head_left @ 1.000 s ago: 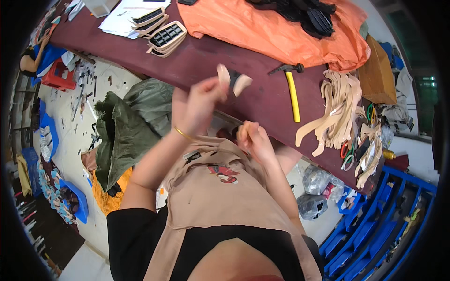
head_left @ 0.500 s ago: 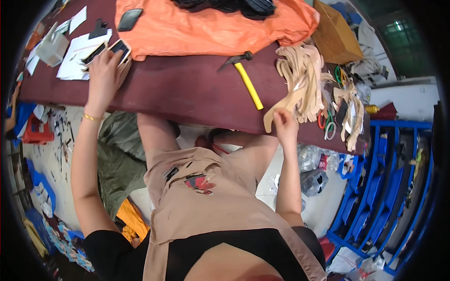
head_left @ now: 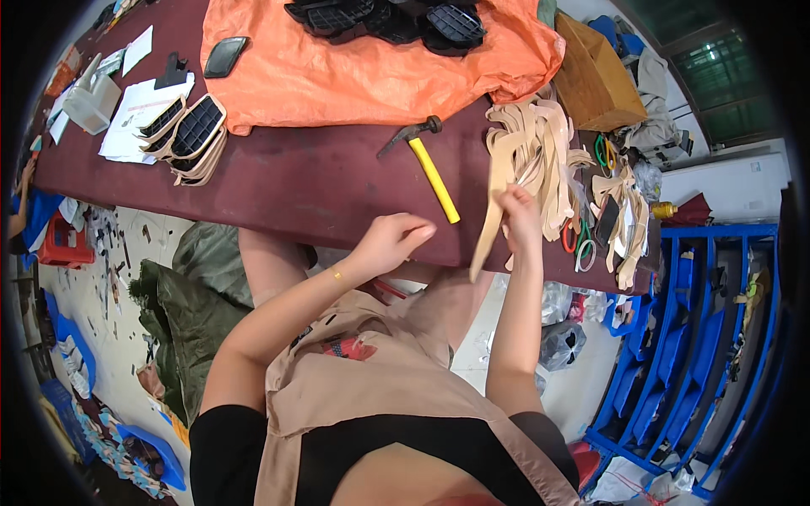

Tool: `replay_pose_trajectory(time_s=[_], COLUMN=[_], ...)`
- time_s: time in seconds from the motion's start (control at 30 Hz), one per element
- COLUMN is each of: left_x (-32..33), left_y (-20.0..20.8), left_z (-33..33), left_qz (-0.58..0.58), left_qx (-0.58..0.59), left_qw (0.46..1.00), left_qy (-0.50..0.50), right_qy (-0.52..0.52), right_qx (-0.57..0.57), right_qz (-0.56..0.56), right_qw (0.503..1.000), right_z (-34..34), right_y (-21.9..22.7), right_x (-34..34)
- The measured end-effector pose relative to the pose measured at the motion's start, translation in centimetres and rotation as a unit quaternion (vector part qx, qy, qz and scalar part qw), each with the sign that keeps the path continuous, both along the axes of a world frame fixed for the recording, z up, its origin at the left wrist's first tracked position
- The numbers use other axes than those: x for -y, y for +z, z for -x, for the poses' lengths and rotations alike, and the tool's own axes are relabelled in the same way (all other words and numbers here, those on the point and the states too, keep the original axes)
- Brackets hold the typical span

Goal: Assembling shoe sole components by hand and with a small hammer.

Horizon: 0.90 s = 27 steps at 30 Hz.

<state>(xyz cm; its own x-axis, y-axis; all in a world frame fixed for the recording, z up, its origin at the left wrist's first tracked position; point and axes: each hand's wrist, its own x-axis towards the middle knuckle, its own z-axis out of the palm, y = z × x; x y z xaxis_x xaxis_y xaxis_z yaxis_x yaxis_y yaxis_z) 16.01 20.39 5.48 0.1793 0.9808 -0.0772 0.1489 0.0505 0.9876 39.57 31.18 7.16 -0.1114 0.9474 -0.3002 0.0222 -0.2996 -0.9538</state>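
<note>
My right hand (head_left: 521, 221) pinches a long, curved beige strip (head_left: 487, 234) whose lower end hangs past the table's front edge. Just behind it lies a heap of similar beige strips (head_left: 553, 173). My left hand (head_left: 390, 246) is over the front edge, left of the held strip, with fingers loosely stretched and nothing visible in them. Between the hands and the back of the table rests a hammer (head_left: 434, 181) with a yellow handle. At the left stands a small stack of black, ribbed pads with beige rims (head_left: 200, 128).
An orange sheet (head_left: 354, 84) covers the back, with black moulded pieces (head_left: 451, 27) on it. Green-handled scissors (head_left: 585, 253) lie right of the heap. A wooden box (head_left: 595, 76) stands behind. Papers (head_left: 139, 114) and a white container (head_left: 91, 103) are left. Blue racks (head_left: 675, 337) stand right.
My left hand has left the stack of black pads and moved right, toward the middle front edge. My right hand has drawn the beige strip out from the heap's edge.
</note>
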Motion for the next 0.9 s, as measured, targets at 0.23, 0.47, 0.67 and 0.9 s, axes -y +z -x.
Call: replay_pose_trajectory(time_s=[0.23, 0.47, 0.67, 0.9], left_x=[-1.5, 0.9, 3.9, 5.0], left_y=[3.1, 4.7, 7.0, 7.0], left_z=[-2.0, 1.2, 1.0, 1.1], left_qz=[0.054, -0.014, -0.177, -0.311], left_qx=[0.381, 0.271, 0.044, -0.059], left_qw=[0.914, 0.944, 0.968, 0.931], left_qy=[0.126, 0.19, 0.173, 0.183], right_qy=[0.126, 0.19, 0.034, 0.061], right_qx=[0.019, 0.023, 0.088, 0.04], right_qz=[0.024, -0.048, -0.254, -0.168], right_qw=[0.992, 0.98, 0.963, 0.983], right_z=[5.1, 8.6, 10.1, 10.3], right_y=[2.5, 4.0, 7.1, 8.9], right_x=[7.9, 9.8, 11.9, 13.2])
